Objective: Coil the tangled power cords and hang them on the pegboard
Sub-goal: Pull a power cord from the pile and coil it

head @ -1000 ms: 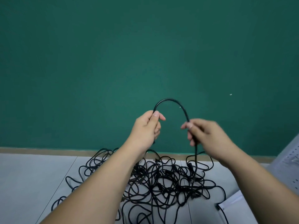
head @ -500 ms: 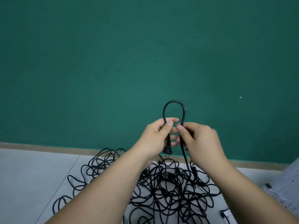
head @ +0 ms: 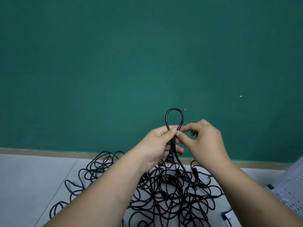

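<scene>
A black power cord forms a small upright loop (head: 174, 115) above my hands, in front of the green wall. My left hand (head: 159, 145) pinches both strands at the loop's base, and the cord's plug (head: 170, 158) hangs just below its fingers. My right hand (head: 203, 140) pinches the same crossing from the right with thumb and forefinger. The cord runs down from there into a big tangle of black cords (head: 172, 190) lying on the grey floor. A white perforated pegboard (head: 293, 182) shows at the lower right edge.
A green wall (head: 147, 63) with a tan baseboard (head: 41, 151) stands right behind the tangle. Grey floor tiles (head: 29, 185) stretch to the left. A small white card with a black cord end (head: 227, 217) lies at the bottom right.
My hands came together, narrowing the wide arch of cord into a tight loop. The right hand now pinches at the loop's base beside the left thumb.
</scene>
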A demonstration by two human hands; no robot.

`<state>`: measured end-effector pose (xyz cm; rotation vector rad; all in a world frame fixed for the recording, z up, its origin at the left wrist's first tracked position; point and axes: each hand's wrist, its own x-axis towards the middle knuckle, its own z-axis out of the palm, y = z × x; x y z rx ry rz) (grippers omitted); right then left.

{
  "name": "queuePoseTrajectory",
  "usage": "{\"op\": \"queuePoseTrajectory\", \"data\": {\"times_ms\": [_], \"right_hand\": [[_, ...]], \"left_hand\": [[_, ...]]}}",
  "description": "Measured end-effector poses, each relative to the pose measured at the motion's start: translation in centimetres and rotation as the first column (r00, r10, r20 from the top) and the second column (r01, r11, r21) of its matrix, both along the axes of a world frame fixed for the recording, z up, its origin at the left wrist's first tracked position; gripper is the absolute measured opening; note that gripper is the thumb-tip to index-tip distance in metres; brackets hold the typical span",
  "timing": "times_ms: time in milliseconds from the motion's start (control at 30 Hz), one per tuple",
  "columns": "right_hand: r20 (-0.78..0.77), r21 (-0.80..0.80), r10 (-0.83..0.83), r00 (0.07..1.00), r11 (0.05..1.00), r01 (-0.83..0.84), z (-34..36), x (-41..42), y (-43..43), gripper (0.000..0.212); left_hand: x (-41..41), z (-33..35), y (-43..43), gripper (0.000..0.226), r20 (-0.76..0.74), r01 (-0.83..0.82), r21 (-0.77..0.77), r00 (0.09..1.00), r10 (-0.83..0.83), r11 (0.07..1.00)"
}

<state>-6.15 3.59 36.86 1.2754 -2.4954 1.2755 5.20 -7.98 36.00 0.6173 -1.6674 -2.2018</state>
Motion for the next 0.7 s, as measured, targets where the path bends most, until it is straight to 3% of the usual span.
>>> {"op": "queuePoseTrajectory", "data": {"times_ms": [167, 300, 400, 500, 567, 633, 700], "right_hand": [[0.289, -0.060, 0.170, 0.942, 0.985, -0.160, -2.4, -1.3, -1.1, 0.019], [0.441, -0.031, 0.266, 0.857, 0.959, -0.282, -3.7, -2.1, -1.4, 0.041], [0.553, 0.108, 0.389, 0.737, 0.843, -0.526, -3.9, -2.8, -1.0, 0.051], [0.583, 0.322, 0.434, 0.687, 0.654, -0.685, -5.3, -3.6, -0.8, 0.030], [0.593, 0.312, 0.417, 0.689, 0.670, -0.674, -5.6, -4.2, -1.0, 0.023], [0.528, 0.210, 0.393, 0.753, 0.798, -0.564, -4.8, -4.8, -1.1, 0.021], [0.423, 0.022, 0.372, 0.826, 0.907, -0.420, -3.0, -5.0, -0.8, 0.014]], "left_hand": [[-0.6, -0.6, -0.3, 0.030, 0.021, -0.109, -0.009, 0.994, 0.109, 0.994], [-0.5, -0.2, -2.1, 0.031, -0.038, -0.249, 0.166, 0.965, 0.258, 0.954], [0.0, 0.6, -3.9, 0.031, -0.160, -0.270, 0.361, 0.925, 0.344, 0.893], [0.3, 1.0, -5.2, 0.029, -0.232, -0.289, 0.458, 0.874, 0.427, 0.841], [0.4, 0.8, -6.0, 0.027, -0.202, -0.387, 0.379, 0.852, 0.483, 0.841], [0.5, 0.2, -6.7, 0.028, -0.128, -0.508, 0.144, 0.841, 0.525, 0.849], [0.5, -0.4, -7.0, 0.029, -0.071, -0.524, -0.027, 0.851, 0.521, 0.851]]}}
